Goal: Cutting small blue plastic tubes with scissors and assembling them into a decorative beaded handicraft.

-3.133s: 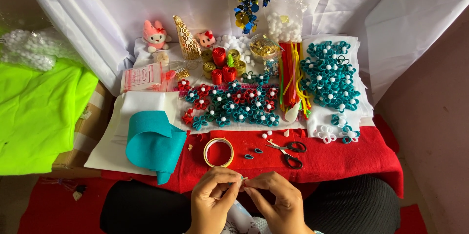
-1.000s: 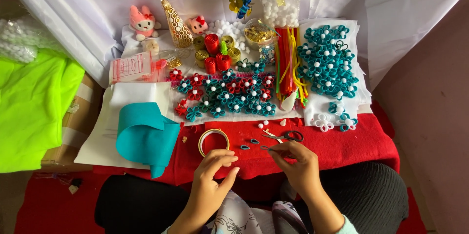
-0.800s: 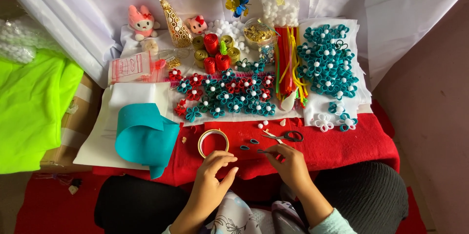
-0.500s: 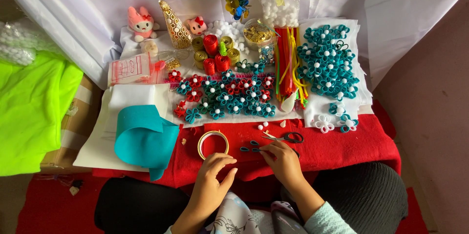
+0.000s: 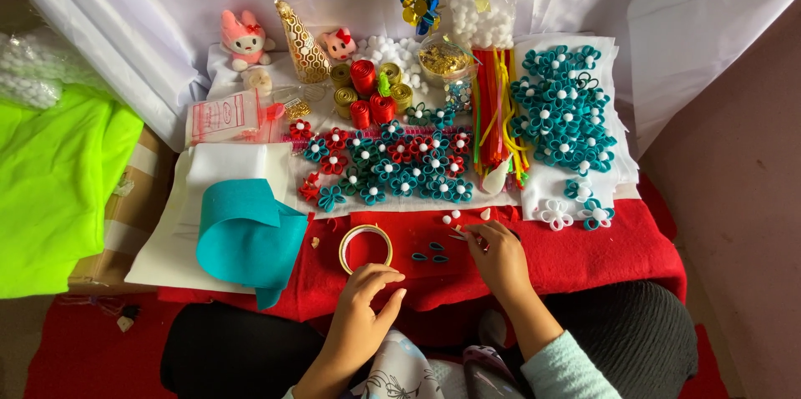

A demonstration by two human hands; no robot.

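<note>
Hands over a red felt table, many felt flowers finished and loose petals waiting.

Right hand [image 5: 499, 259] lay over the scissors [image 5: 461, 236], hiding most of them; whether its fingers pinched the handles could not be told. Left hand [image 5: 365, 303] rested near the tape ring [image 5: 365, 248], fingers loosely curled and slightly apart, holding nothing. Three small teal petals [image 5: 428, 253] lay on the red felt [image 5: 584, 253] between the hands, not yet joined, so at least one more flower seemed unfinished. Much looked done: a mixed patch of teal and red flowers [image 5: 392, 165] in the middle, too many to count surely, a dense teal cluster [image 5: 563, 120] at right, and three flowers apart below it. One folded teal felt sheet [image 5: 246, 236] lay at left; two plush toys [image 5: 244, 39] sat behind.
</note>
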